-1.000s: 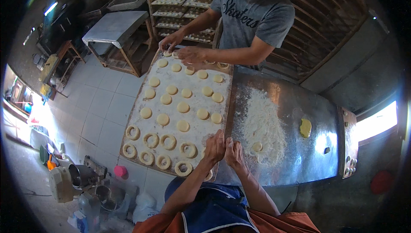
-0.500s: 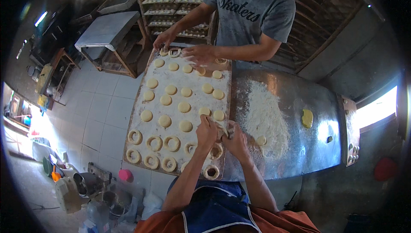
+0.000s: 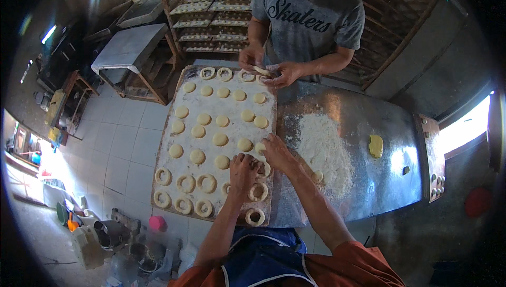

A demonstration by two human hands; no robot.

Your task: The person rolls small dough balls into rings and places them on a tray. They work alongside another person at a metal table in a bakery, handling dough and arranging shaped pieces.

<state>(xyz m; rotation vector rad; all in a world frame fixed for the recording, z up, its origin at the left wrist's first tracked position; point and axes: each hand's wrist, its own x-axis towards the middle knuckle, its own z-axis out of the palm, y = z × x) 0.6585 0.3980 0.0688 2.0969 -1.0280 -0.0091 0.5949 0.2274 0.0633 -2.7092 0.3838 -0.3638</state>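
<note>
Pale dough rounds and dough rings lie in rows on a floured board. My left hand is over the board's near right part, fingers curled together; what is in them, if anything, is hidden. A dough ring shows partly beside its fingertips. My right hand reaches over the board's right edge, its fingers closed at the rim of a dough round. Nearer me, two more rings lie along that edge, including the nearest ring.
Across the board a co-worker holds a dough ring in both hands. Spread flour and a yellow lump lie on the metal table to the right. Racks of trays stand behind.
My hands have parted from the dough piece they held together; the right has moved up and left to a round. The co-worker has lifted a ring, with more rings laid along the far edge.
</note>
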